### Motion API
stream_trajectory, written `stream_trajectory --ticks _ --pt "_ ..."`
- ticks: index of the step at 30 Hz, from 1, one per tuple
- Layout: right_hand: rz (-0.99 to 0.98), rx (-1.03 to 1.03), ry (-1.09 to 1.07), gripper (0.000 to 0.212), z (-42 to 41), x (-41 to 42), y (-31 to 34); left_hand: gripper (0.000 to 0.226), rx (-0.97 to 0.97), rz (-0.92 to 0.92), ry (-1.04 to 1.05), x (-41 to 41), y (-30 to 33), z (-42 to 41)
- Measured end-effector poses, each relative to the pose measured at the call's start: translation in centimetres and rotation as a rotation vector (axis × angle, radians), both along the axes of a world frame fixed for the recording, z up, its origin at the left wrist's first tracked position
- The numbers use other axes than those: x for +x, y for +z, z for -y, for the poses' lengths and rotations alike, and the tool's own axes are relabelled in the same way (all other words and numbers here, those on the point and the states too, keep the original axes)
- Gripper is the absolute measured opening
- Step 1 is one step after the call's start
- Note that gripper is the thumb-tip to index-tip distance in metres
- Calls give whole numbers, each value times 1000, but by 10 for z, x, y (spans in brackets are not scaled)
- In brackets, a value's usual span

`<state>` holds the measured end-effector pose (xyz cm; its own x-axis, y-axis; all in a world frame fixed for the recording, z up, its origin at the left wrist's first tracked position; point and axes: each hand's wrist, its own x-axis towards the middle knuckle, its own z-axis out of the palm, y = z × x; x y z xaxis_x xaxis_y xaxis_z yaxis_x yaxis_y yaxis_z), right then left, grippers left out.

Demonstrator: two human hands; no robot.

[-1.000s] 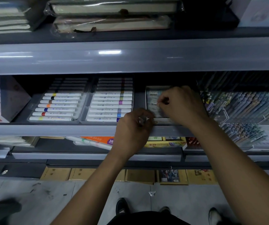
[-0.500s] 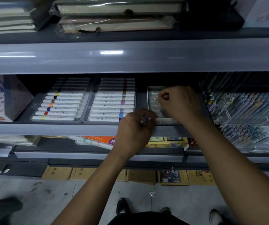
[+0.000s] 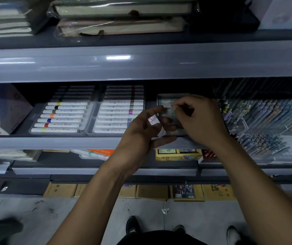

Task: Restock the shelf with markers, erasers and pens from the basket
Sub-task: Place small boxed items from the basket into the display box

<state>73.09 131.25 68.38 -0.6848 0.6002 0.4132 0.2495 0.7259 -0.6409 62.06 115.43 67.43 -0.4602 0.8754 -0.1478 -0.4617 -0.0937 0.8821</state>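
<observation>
Dim light and both hands hide much of a small clear tray [image 3: 166, 100] at the middle of the grey shelf [image 3: 71, 143]; its packets cannot be read. To its left lie two clear cases of white acrylic markers [image 3: 63, 116] with coloured bands; to its right, racks of pens [image 3: 268, 117]. The right hand [image 3: 200, 119] pinches something small over the tray. The left hand [image 3: 141, 135] is spread, fingers loose, touching crinkled clear wrap [image 3: 155, 121].

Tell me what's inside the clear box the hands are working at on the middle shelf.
The clear box holds small packaged items with pale printed labels, too dim to identify. The right hand and left hand cover most of it, so its front contents are hidden.
</observation>
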Motion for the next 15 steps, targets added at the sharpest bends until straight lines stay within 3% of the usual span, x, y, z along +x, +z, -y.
stream_trajectory --ticks 3,9,15 --pt "-34 -26 90 11 7 5 3 34 22 -92 12 0 -2 1" --pt "-13 -119 315 31 17 11 2 25 -45 -84 157 2 1 -2" --pt "30 -77 258 42 20 8 -2 25 -102 -59 205 1 2 -1"
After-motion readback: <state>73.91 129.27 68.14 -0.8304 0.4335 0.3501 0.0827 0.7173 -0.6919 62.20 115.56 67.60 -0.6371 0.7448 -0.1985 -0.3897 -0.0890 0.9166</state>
